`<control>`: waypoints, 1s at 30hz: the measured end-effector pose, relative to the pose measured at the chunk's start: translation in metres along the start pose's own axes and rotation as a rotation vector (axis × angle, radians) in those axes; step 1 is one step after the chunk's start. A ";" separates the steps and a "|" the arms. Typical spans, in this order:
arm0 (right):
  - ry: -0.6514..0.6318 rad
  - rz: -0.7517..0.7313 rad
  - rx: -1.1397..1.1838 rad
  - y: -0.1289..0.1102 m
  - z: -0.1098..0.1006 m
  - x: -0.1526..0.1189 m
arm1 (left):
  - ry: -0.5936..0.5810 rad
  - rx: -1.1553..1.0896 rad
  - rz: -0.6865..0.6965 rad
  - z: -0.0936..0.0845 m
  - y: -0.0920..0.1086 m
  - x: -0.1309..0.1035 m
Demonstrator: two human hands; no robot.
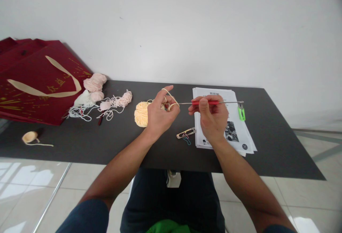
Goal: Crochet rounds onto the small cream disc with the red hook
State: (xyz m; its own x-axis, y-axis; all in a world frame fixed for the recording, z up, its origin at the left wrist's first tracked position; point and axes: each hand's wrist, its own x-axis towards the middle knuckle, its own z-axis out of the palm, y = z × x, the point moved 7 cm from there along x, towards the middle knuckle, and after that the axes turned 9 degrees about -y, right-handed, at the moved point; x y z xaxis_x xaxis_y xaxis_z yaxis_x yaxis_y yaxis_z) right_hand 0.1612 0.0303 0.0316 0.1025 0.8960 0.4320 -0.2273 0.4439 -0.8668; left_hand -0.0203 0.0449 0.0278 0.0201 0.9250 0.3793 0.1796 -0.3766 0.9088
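My right hand (pixel 212 115) grips a crochet hook (pixel 221 102) by its red handle, held level above a stack of printed sheets (pixel 213 92). The hook's metal shaft reaches left to the fingers of my left hand (pixel 161 113). Cream yarn (pixel 171 92) loops over the raised index finger of that hand, whose thumb and other fingers are closed in a pinch. What the pinch holds around the hook tip is mostly hidden. Behind my left hand lies a pale yellow yarn ball (pixel 140 114), partly covered by it.
Thread snips (pixel 186 133) and a teal stitch marker (pixel 187 140) lie near the sheets; a green-handled tool (pixel 241 112) is at their right edge. Pink yarn (pixel 94 82), white yarn (pixel 82 99) and red gift bags (pixel 34 76) stand left. A small cream piece (pixel 30 136) lies front left.
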 end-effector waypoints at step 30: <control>0.041 0.258 0.348 0.036 0.015 -0.014 | -0.087 -0.616 -0.257 0.014 -0.016 0.004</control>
State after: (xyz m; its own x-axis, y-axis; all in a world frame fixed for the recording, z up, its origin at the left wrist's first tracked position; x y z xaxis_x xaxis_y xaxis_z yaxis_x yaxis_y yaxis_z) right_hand 0.1373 0.0333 -0.0018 0.0369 0.9799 0.1961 -0.5626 0.1826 -0.8063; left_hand -0.0092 0.0550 0.0122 0.1357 0.9799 0.1459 -0.4041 -0.0798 0.9112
